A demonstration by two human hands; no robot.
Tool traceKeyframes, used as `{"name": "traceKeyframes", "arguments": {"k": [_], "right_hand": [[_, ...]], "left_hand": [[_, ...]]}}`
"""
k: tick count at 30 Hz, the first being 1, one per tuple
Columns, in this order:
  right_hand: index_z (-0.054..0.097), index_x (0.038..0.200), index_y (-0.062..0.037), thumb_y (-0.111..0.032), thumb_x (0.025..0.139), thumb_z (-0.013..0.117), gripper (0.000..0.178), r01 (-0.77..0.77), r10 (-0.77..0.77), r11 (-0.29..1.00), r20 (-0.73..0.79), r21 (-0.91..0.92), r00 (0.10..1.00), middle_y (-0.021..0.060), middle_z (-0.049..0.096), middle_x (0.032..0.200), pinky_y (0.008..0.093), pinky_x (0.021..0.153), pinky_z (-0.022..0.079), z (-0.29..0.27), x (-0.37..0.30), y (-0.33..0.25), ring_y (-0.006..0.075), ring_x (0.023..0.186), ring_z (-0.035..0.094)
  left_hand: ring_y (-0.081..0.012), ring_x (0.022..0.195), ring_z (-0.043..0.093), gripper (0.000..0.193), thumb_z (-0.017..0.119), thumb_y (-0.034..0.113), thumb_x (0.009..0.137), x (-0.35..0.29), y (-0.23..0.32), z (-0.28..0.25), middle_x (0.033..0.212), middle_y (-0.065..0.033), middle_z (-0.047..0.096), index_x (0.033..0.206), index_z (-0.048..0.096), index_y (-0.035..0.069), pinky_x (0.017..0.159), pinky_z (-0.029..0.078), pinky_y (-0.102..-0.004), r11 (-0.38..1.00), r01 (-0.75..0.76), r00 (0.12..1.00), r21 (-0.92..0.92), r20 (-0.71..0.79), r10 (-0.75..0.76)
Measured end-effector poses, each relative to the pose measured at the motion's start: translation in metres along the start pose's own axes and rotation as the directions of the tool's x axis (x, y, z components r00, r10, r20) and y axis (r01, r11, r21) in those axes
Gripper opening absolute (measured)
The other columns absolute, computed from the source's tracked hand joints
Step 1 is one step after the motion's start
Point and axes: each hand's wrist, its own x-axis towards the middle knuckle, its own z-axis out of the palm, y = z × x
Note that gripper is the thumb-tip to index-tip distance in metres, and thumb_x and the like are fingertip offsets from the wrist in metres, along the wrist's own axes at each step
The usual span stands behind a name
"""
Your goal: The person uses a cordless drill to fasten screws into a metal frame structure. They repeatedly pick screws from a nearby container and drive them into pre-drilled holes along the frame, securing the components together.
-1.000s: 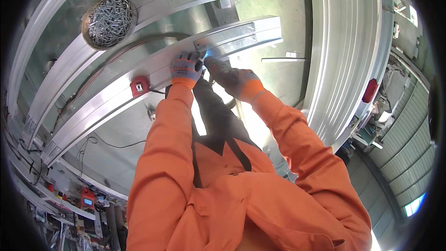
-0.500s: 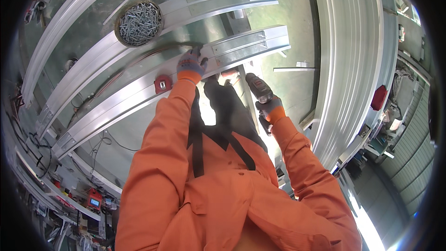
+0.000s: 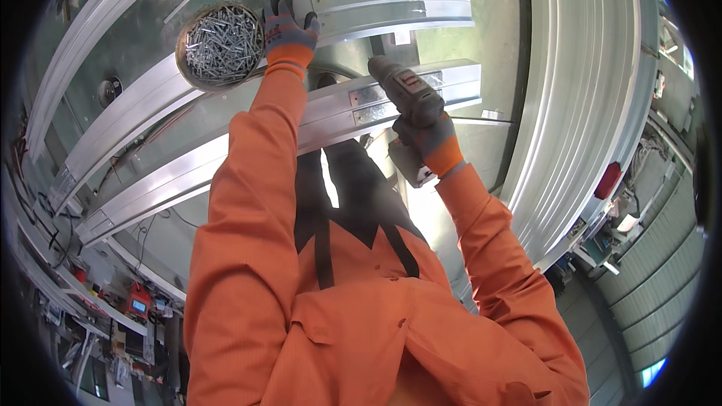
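Observation:
My left hand (image 3: pixel 287 36), in a grey and orange glove, has its fingers spread over the far metal profile (image 3: pixel 368 9), just right of a round bowl (image 3: pixel 180 54). Loose silver screws (image 3: pixel 226 43) fill the bowl, which sits on that same profile. In my gloved right hand (image 3: pixel 435 141) is a cordless drill (image 3: pixel 412 94), gripped by its handle. Its front end points away and to the left, above the near metal profile (image 3: pixel 180 167). A perforated plate (image 3: pixel 368 111) shows on the near profile, left of the drill. The drill's tip is too unclear to make out.
Another long metal profile (image 3: pixel 83 56) lies farther off to the left. Long ribbed metal sheets (image 3: pixel 579 98) are stacked at the right, with a red object (image 3: pixel 608 180) beyond them. A red device (image 3: pixel 138 305) with a screen stands among clutter at lower left.
My left hand has moved from the near profile to the far one, beside the bowl. The drill has risen with my right hand over the near profile. My left sleeve now hides the red tape measure.

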Motion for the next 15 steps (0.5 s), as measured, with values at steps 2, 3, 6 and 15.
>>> {"name": "traceKeyframes", "arguments": {"k": [2,3,6,15], "right_hand": [[0.073,0.095,-0.0050,-0.031,0.079,0.078,0.031,-0.027,0.016,0.952,0.039,0.305,0.999,0.0150,0.073,0.080,0.0409,0.071,0.057,-0.004,0.024,0.004,0.0303,0.076,0.072],[0.073,0.091,-0.0052,-0.029,0.078,0.079,0.028,-0.013,0.005,0.987,0.051,0.158,0.999,0.0142,0.072,0.079,0.0406,0.069,0.056,-0.012,0.037,0.001,0.0291,0.075,0.071],[0.073,0.088,-0.0058,-0.028,0.077,0.080,0.026,-0.019,0.000,0.989,0.128,0.143,0.992,0.0138,0.072,0.078,0.0399,0.068,0.056,-0.026,0.061,-0.008,0.0280,0.073,0.070],[0.073,0.091,0.0004,-0.022,0.078,0.082,0.027,-0.140,0.089,0.950,0.188,0.281,0.978,0.0094,0.072,0.072,0.0341,0.061,0.056,-0.047,0.102,-0.024,0.0185,0.066,0.069]], "left_hand": [[-0.0435,0.122,0.058,0.064,0.072,0.031,0.084,-0.009,0.012,-0.002,0.139,-0.0226,0.056,0.142,0.054,0.011,0.106,0.048,-0.0494,0.997,0.067,0.997,0.029,0.040,-0.069],[-0.0448,0.124,0.056,0.066,0.073,0.033,0.084,-0.012,0.017,-0.006,0.137,-0.0243,0.057,0.143,0.054,0.011,0.108,0.047,-0.0504,0.993,0.114,0.986,0.042,0.114,-0.118],[-0.0450,0.126,0.056,0.067,0.072,0.035,0.084,-0.026,0.018,-0.014,0.137,-0.0244,0.058,0.144,0.054,0.010,0.109,0.045,-0.0510,0.982,0.155,0.973,0.105,0.158,-0.170],[-0.0386,0.129,0.056,0.063,0.076,0.033,0.082,-0.025,0.027,0.005,0.139,-0.0169,0.061,0.139,0.058,0.012,0.112,0.043,-0.0481,0.981,0.129,0.990,0.148,0.038,-0.136]]}}
